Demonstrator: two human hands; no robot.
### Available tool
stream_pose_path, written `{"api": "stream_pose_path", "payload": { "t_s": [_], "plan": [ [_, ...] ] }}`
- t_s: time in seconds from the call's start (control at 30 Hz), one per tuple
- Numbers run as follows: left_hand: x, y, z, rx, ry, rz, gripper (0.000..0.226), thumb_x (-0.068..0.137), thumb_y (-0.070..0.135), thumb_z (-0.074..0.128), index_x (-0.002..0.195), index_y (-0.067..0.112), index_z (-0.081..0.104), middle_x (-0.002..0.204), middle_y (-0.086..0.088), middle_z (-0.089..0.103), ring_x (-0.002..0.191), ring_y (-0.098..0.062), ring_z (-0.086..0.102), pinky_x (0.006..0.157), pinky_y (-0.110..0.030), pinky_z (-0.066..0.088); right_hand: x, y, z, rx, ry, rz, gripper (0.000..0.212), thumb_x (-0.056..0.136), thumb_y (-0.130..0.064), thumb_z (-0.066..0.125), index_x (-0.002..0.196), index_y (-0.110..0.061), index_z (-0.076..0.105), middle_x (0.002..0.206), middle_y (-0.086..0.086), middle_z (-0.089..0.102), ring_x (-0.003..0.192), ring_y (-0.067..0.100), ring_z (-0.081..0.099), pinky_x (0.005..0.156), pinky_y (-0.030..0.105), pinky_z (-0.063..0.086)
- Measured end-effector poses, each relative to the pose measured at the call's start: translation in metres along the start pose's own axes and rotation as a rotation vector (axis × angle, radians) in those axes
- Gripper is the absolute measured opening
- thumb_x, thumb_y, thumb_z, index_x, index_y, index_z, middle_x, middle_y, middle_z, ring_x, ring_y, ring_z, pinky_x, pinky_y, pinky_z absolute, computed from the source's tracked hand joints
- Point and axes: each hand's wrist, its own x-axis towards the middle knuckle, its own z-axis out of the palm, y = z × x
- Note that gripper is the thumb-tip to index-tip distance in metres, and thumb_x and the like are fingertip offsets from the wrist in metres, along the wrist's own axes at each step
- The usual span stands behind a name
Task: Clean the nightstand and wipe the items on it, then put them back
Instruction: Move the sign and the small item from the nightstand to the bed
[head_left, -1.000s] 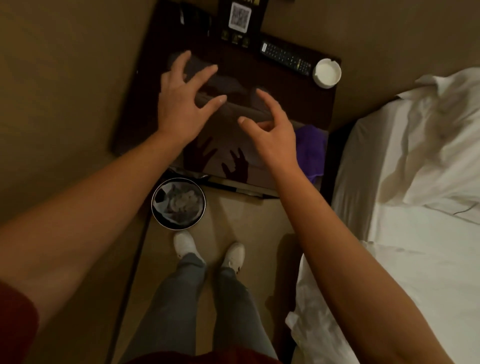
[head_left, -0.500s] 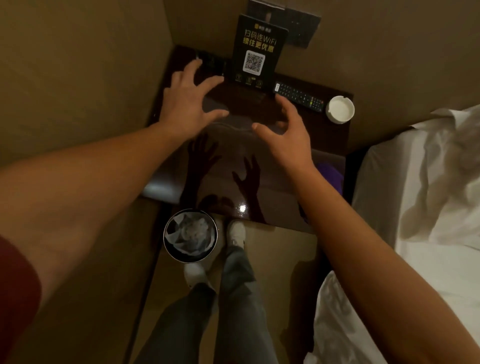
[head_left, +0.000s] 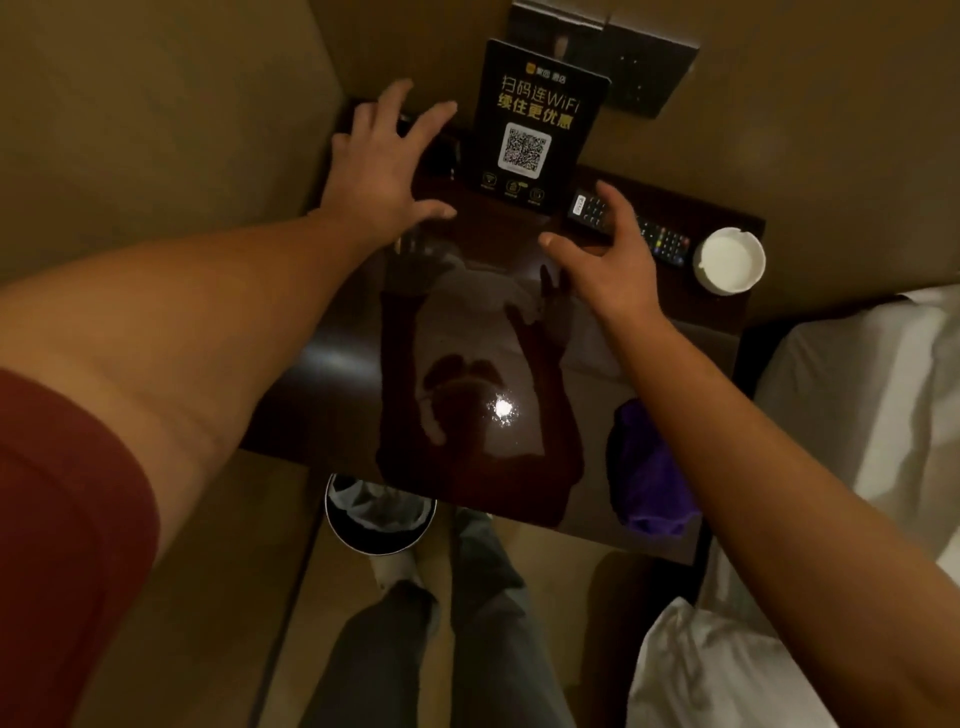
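Nearest, a purple cloth (head_left: 647, 467) lay untouched at the front right of the glossy nightstand (head_left: 332, 364). Beyond it, the person's right hand (head_left: 605, 260) hovered with fingers spread, holding nothing, just over the remote control (head_left: 660, 236). The left hand (head_left: 382, 171), likewise spread and empty, reached toward the back left corner beside the standing WiFi sign (head_left: 535, 124). The ashtray (head_left: 730, 260) sat far right. Clearing the sign first probably called for steadying both its edges.
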Motion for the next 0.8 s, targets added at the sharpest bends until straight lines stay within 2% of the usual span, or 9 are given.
{"api": "stream_pose_path", "payload": {
  "t_s": [0.07, 0.13, 0.27, 0.33, 0.43, 0.53, 0.63, 0.73, 0.8],
  "plan": [
    [0.009, -0.003, 0.004, 0.016, -0.005, -0.011, 0.102, 0.079, 0.051, 0.082, 0.159, 0.034, 0.022, 0.167, -0.013, 0.015, 0.147, -0.041, 0.026, 0.110, -0.066, 0.036, 0.009, 0.001, 0.000, 0.021, 0.001, 0.002, 0.091, 0.083, -0.039, 0.083, 0.158, -0.031, 0.033, 0.154, 0.005, 0.050, 0.107, 0.019, 0.071, 0.097, 0.045, 0.059],
    [0.018, -0.006, 0.007, 0.033, -0.007, -0.014, 0.103, 0.078, 0.052, 0.082, 0.159, 0.033, 0.021, 0.166, -0.013, 0.018, 0.146, -0.042, 0.027, 0.109, -0.066, 0.036, 0.018, 0.000, -0.001, 0.019, 0.011, -0.006, 0.093, 0.083, -0.039, 0.084, 0.159, -0.030, 0.030, 0.157, 0.005, 0.045, 0.107, 0.017, 0.069, 0.097, 0.044, 0.059],
    [0.045, -0.010, 0.013, 0.146, -0.017, 0.023, 0.095, 0.079, 0.055, 0.079, 0.156, 0.029, 0.029, 0.158, -0.015, 0.032, 0.141, -0.043, 0.033, 0.108, -0.063, 0.034, 0.049, -0.002, 0.000, 0.013, 0.013, 0.025, 0.096, 0.084, -0.040, 0.084, 0.161, -0.028, 0.027, 0.161, 0.008, 0.039, 0.141, 0.024, 0.048, 0.111, 0.047, 0.049],
    [0.056, -0.011, 0.015, 0.198, -0.025, 0.064, 0.087, 0.081, 0.054, 0.077, 0.152, 0.026, 0.037, 0.155, -0.015, 0.036, 0.140, -0.043, 0.034, 0.110, -0.060, 0.033, 0.059, -0.005, 0.001, 0.026, 0.008, 0.041, 0.097, 0.084, -0.040, 0.083, 0.161, -0.028, 0.025, 0.162, 0.008, 0.038, 0.144, 0.026, 0.044, 0.111, 0.050, 0.049],
    [0.069, -0.013, 0.019, 0.266, -0.056, 0.085, 0.069, 0.089, 0.048, 0.071, 0.147, 0.020, 0.046, 0.151, -0.017, 0.040, 0.141, -0.042, 0.032, 0.113, -0.058, 0.029, 0.071, -0.010, 0.007, 0.065, -0.020, 0.073, 0.098, 0.086, -0.039, 0.082, 0.161, -0.028, 0.022, 0.158, 0.008, 0.040, 0.138, 0.026, 0.051, 0.103, 0.050, 0.055],
    [0.078, -0.012, 0.022, 0.341, -0.098, 0.084, 0.050, 0.098, 0.033, 0.064, 0.143, 0.013, 0.054, 0.150, -0.020, 0.042, 0.143, -0.043, 0.030, 0.115, -0.058, 0.026, 0.082, -0.017, 0.011, 0.180, -0.080, 0.129, 0.095, 0.089, -0.034, 0.080, 0.162, -0.026, 0.019, 0.147, 0.009, 0.051, 0.113, 0.023, 0.068, 0.082, 0.040, 0.065],
    [0.083, -0.012, 0.024, 0.369, -0.144, 0.068, 0.046, 0.100, 0.028, 0.061, 0.142, 0.013, 0.053, 0.146, -0.019, 0.048, 0.140, -0.043, 0.033, 0.114, -0.058, 0.028, 0.089, -0.022, 0.018, 0.227, -0.110, 0.139, 0.078, 0.095, -0.030, 0.074, 0.158, -0.023, 0.028, 0.134, 0.005, 0.060, 0.106, 0.021, 0.071, 0.076, 0.036, 0.066],
    [0.085, -0.014, 0.028, 0.324, -0.166, 0.055, 0.043, 0.100, 0.022, 0.060, 0.141, 0.011, 0.054, 0.138, -0.020, 0.056, 0.131, -0.042, 0.042, 0.105, -0.053, 0.037, 0.094, -0.020, 0.024, 0.276, -0.127, 0.178, 0.046, 0.103, -0.027, 0.061, 0.145, -0.018, 0.044, 0.119, -0.002, 0.065, 0.100, 0.024, 0.073, 0.080, 0.040, 0.066],
    [0.084, -0.018, 0.029, 0.283, -0.141, 0.046, 0.039, 0.100, 0.020, 0.061, 0.137, 0.009, 0.058, 0.131, -0.021, 0.062, 0.125, -0.042, 0.047, 0.099, -0.050, 0.039, 0.098, -0.020, 0.029, 0.319, -0.123, 0.185, 0.031, 0.108, -0.024, 0.053, 0.137, -0.015, 0.049, 0.119, 0.002, 0.067, 0.097, 0.027, 0.073, 0.077, 0.038, 0.066]
  ]
}}
